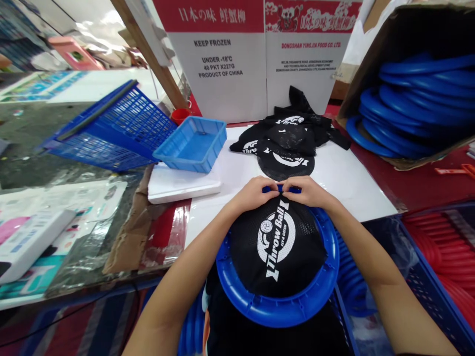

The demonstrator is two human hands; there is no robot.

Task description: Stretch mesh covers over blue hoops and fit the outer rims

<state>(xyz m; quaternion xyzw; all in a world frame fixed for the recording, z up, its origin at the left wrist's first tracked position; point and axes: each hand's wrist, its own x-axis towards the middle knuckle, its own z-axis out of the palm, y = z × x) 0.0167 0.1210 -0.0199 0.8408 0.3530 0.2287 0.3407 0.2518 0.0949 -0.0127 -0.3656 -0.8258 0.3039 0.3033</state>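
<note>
A blue plastic ring (276, 309) rests against my body, tilted up toward me. A black mesh net (276, 247) printed "Throw Ball" in white is stretched over most of it. My left hand (254, 194) and my right hand (309, 192) meet at the ring's far edge, both pinching the mesh edge against the blue rim. A pile of more black printed nets (287, 141) lies on the white board (352, 183) just beyond my hands.
A small blue tray (193, 144) sits on a white slab, with a tilted blue basket (111, 131) to its left. A cardboard box of blue rings (411, 106) stands at right. Red rings (441, 247) fill a bin at lower right. White cartons stand behind.
</note>
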